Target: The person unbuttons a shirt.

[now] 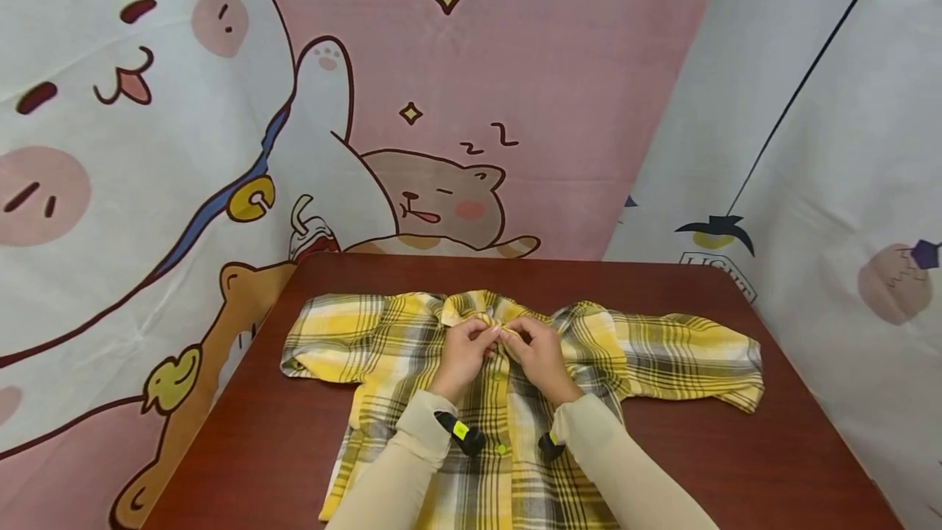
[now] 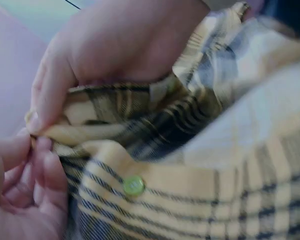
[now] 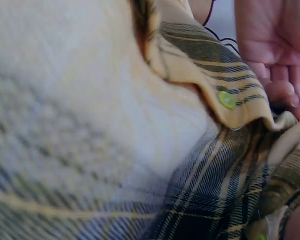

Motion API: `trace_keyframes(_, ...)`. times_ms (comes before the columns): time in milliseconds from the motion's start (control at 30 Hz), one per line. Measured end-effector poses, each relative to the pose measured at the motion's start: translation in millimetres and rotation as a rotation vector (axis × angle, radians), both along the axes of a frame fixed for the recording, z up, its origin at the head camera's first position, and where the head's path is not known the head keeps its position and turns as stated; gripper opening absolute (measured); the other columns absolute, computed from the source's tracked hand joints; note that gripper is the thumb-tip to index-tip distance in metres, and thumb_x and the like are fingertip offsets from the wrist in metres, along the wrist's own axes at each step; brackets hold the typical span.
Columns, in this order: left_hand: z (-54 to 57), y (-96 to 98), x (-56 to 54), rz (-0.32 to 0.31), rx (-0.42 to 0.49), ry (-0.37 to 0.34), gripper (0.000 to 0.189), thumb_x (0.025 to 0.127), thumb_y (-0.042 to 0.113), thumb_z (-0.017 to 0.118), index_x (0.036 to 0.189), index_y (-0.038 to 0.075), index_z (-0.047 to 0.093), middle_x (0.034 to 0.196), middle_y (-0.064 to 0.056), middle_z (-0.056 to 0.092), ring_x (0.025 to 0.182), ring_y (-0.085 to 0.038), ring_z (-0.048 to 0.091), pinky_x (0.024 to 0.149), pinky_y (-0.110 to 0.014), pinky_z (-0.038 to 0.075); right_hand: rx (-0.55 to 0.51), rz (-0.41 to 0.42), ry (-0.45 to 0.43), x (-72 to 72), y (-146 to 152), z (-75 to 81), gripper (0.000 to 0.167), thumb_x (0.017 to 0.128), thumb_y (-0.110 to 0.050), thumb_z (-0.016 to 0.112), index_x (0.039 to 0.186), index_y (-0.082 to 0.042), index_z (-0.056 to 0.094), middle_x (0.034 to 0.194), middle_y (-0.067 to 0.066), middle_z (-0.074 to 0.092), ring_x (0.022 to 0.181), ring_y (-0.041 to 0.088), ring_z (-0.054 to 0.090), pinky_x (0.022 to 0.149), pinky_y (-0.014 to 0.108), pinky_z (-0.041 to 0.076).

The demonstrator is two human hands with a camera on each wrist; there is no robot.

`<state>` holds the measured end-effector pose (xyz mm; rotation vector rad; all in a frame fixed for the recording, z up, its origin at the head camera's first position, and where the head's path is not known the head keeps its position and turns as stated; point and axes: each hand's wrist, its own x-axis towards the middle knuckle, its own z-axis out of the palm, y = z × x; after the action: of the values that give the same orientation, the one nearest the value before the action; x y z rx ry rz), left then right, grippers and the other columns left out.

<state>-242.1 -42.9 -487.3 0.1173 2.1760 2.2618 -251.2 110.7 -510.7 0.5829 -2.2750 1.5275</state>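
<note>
Cartoon backdrop [image 1: 574,64] behind table [image 1: 265,448]; left hand [image 1: 462,360] and right hand [image 1: 543,360] pinch plaid shirt [image 1: 500,403] near collar.

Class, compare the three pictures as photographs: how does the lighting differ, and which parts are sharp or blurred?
Head view: evenly lit, plaid shirt and table fairly sharp; left wrist view: dimmer and cooler, hazy at the right, green button fairly clear; right wrist view: also cool, heavily blurred across the left, clearer right of centre.
</note>
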Motion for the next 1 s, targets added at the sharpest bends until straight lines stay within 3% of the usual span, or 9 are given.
trace_keyframes(133, 8.8, -3.1, 5.6, -0.040, 0.026, 0.031, 0.016, 0.095, 0.002, 0.061, 0.094, -0.014, 0.065, 0.086, -0.026, 0.064, 0.080, -0.046, 0.061, 0.074, -0.055, 0.053, -0.051, 0.077, -0.128, 6.5, 2.1, 17.2, 0.009, 0.094, -0.006, 0.064, 0.097, 0.000, 0.070, 0.082, 0.011, 0.064, 0.065, 0.013, 0.049, 0.058, 0.026, 0.042)
trace_keyframes(233, 13.1, -4.3, 8.6, -0.054, 0.015, 0.042, 0.016, 0.096, 0.002, 0.060, 0.096, -0.014, 0.066, 0.087, -0.028, 0.064, 0.083, -0.051, 0.059, 0.073, -0.055, 0.053, -0.051, 0.122, -0.174, 11.9, 3.9, 31.6, 0.010, 0.095, -0.003, 0.061, 0.099, 0.004, 0.068, 0.083, 0.017, 0.063, 0.066, 0.014, 0.048, 0.059, 0.027, 0.041)
trace_keyframes(333, 4.2, -5.2, 3.9, -0.064, 0.017, 0.037, 0.017, 0.095, 0.003, 0.062, 0.097, -0.012, 0.068, 0.086, -0.026, 0.065, 0.083, -0.051, 0.059, 0.073, -0.055, 0.053, -0.040, 0.138, -0.199, 12.4, 5.6, 33.3, 0.012, 0.096, -0.004, 0.060, 0.100, 0.004, 0.068, 0.084, 0.018, 0.063, 0.066, 0.016, 0.048, 0.059, 0.027, 0.041)
trace_keyframes(467, -12.7, -6.8, -6.5, -0.039, 0.024, 0.048, 0.015, 0.094, 0.005, 0.065, 0.095, -0.010, 0.069, 0.083, -0.020, 0.066, 0.072, -0.036, 0.062, 0.068, -0.048, 0.055, -0.035, 0.122, -0.196, 4.6, 6.3, 19.1, 0.014, 0.097, -0.009, 0.060, 0.102, 0.000, 0.069, 0.084, 0.015, 0.063, 0.065, 0.020, 0.048, 0.058, 0.029, 0.041)
trace_keyframes(600, -18.0, -8.8, -10.4, -0.013, -0.029, 0.069, 0.014, 0.094, 0.008, 0.065, 0.093, -0.005, 0.069, 0.080, -0.012, 0.067, 0.067, -0.017, 0.060, 0.061, -0.031, 0.053, -0.033, 0.051, -0.213, -1.7, 6.7, 7.9, 0.014, 0.097, -0.014, 0.062, 0.104, -0.007, 0.072, 0.093, 0.006, 0.068, 0.074, 0.017, 0.056, 0.065, 0.029, 0.045)
trace_keyframes(700, -19.9, -13.2, -11.9, 0.026, -0.108, 0.104, 0.014, 0.095, 0.011, 0.064, 0.092, -0.002, 0.068, 0.079, -0.008, 0.066, 0.066, -0.015, 0.058, 0.059, -0.027, 0.049, -0.048, 0.001, -0.234, -1.7, 9.2, 6.7, 0.014, 0.096, -0.017, 0.064, 0.105, -0.010, 0.073, 0.099, 0.002, 0.069, 0.082, 0.015, 0.060, 0.070, 0.030, 0.048)
trace_keyframes(833, -20.7, -27.7, -14.3, 0.150, -0.205, 0.133, 0.012, 0.095, 0.010, 0.064, 0.091, 0.000, 0.068, 0.078, -0.007, 0.066, 0.068, -0.019, 0.060, 0.059, -0.028, 0.046, -0.065, -0.043, -0.230, -1.0, 20.6, 6.5, 0.019, 0.096, -0.021, 0.064, 0.105, -0.006, 0.072, 0.092, 0.007, 0.068, 0.074, 0.019, 0.057, 0.064, 0.031, 0.047)
trace_keyframes(1000, -17.2, -54.1, -14.5, 0.233, -0.306, 0.060, 0.012, 0.095, 0.013, 0.064, 0.092, 0.003, 0.070, 0.078, -0.007, 0.066, 0.060, -0.021, 0.054, 0.054, -0.030, 0.043, -0.056, -0.136, -0.264, 0.1, 45.3, 6.0, 0.019, 0.097, -0.023, 0.064, 0.100, -0.006, 0.072, 0.085, 0.010, 0.064, 0.068, 0.023, 0.053, 0.059, 0.032, 0.045)
